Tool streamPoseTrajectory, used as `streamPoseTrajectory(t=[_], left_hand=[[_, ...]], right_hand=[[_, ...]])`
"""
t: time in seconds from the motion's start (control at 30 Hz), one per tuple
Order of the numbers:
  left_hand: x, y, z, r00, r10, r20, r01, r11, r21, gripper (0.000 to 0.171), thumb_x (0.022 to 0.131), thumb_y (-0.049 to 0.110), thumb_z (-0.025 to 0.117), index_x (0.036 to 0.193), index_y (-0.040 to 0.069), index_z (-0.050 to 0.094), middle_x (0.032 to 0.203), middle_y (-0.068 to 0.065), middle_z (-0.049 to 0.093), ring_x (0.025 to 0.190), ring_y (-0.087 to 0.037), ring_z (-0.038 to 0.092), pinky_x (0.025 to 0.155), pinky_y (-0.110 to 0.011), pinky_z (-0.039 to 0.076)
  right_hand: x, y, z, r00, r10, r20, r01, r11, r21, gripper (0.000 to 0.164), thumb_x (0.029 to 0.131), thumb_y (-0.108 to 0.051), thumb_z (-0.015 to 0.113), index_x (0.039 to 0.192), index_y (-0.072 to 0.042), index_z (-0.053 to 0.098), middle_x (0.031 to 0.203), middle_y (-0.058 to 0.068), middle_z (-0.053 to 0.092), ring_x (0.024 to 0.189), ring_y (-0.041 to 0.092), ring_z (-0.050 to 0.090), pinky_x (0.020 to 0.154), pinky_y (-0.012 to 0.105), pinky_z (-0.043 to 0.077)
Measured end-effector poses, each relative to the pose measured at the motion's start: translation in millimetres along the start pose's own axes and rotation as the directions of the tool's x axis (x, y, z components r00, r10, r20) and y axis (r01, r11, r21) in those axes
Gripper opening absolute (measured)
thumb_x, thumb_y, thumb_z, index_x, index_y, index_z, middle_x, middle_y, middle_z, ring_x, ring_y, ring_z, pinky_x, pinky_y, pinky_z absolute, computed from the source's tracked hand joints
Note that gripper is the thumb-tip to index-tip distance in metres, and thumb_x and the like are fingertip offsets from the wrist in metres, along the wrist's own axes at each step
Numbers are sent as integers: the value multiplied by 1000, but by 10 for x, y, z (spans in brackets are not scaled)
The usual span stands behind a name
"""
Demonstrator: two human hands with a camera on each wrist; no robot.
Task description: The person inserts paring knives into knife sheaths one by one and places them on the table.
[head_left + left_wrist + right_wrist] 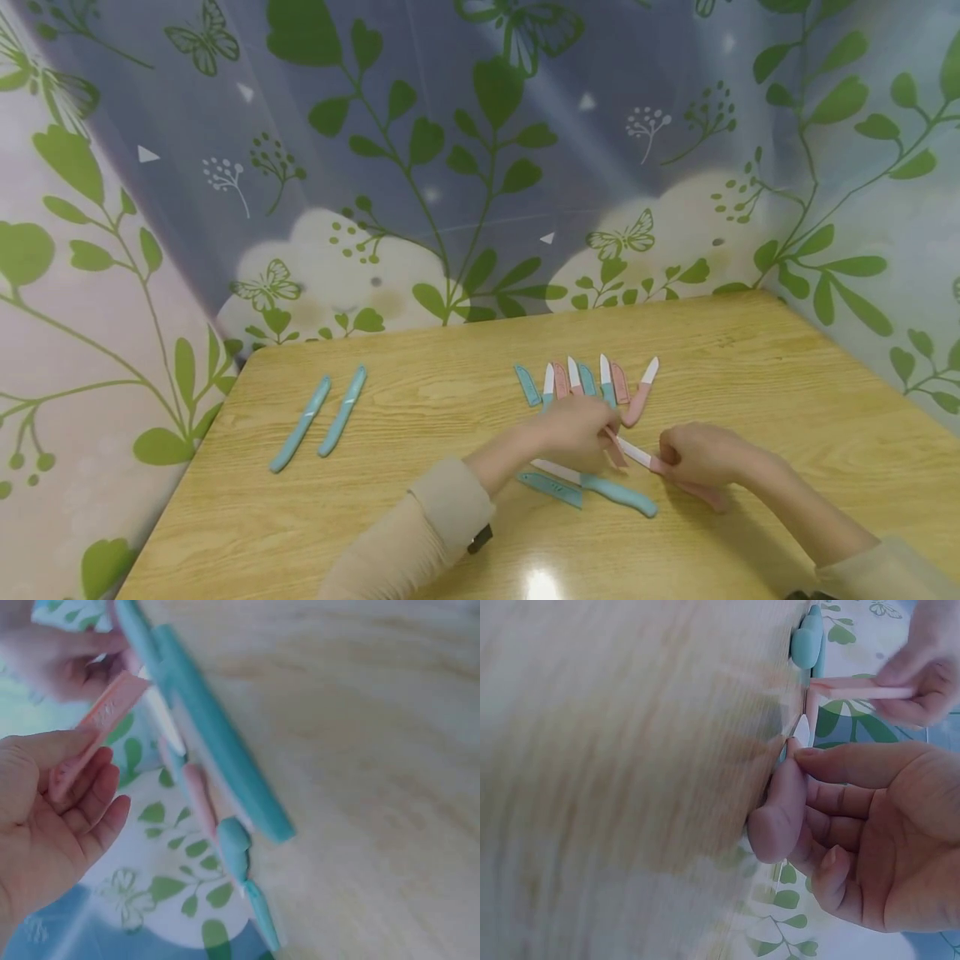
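My left hand (581,433) pinches a pink blade sheath (105,709) between thumb and fingers. My right hand (705,454) grips the pink handle of a small knife (780,802), whose white blade is bare. In the head view the blade points left, its tip close by the left hand and the sheath. Just below the left hand lie a larger knife (618,494) with a light blue handle and white blade, and a blue sheath (551,489) beside it. The left wrist covers part of that blade.
Behind the hands stands a row of bare small knives, one pink-handled (637,402), alternating with a pink sheath (619,383) and blue sheaths like the leftmost one (527,385). Two sheathed blue knives (300,425) lie at the table's left. A patterned curtain (480,208) borders the wooden table (420,500).
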State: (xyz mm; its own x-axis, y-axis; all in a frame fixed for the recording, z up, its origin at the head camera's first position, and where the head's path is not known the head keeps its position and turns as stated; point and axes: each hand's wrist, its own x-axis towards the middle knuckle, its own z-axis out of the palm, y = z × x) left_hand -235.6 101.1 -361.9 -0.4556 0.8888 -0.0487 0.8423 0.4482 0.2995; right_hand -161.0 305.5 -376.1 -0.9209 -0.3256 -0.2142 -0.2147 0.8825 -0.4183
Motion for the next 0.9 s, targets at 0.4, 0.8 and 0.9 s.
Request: streamPoseTrajectory(t=[0.4, 0.8, 0.9], left_hand=[[-167, -357, -229, 984, -75, -159, -11, 876, -482, 11, 92, 17, 59, 93, 7, 64, 84, 3, 60, 67, -7, 48, 66, -19, 42], [-326, -719, -279, 883, -359, -301, -122, 444, -888, 19, 90, 8, 58, 101, -8, 59, 96, -16, 67, 88, -23, 65, 85, -41, 52], [-365, -761, -277, 857, -418, -300, -175, 311, -934, 15, 90, 2, 55, 100, -9, 55, 92, -12, 66, 84, -19, 65, 85, -38, 53]], right_hand=[[-4, -7, 32, 1000, -3, 1, 3, 1000, -9, 21, 91, -24, 60, 75, -13, 53, 65, -6, 47, 56, 7, 39, 48, 20, 33], [4, -33, 33, 1000, 9, -18, -9, 1000, 21, 18, 93, -23, 57, 79, -11, 52, 65, -3, 49, 54, 8, 43, 45, 21, 36], [21, -49, 30, 1000, 8, -20, -7, 999, 38, 16, 93, -22, 56, 81, -11, 53, 67, -3, 50, 56, 9, 45, 48, 22, 37]])
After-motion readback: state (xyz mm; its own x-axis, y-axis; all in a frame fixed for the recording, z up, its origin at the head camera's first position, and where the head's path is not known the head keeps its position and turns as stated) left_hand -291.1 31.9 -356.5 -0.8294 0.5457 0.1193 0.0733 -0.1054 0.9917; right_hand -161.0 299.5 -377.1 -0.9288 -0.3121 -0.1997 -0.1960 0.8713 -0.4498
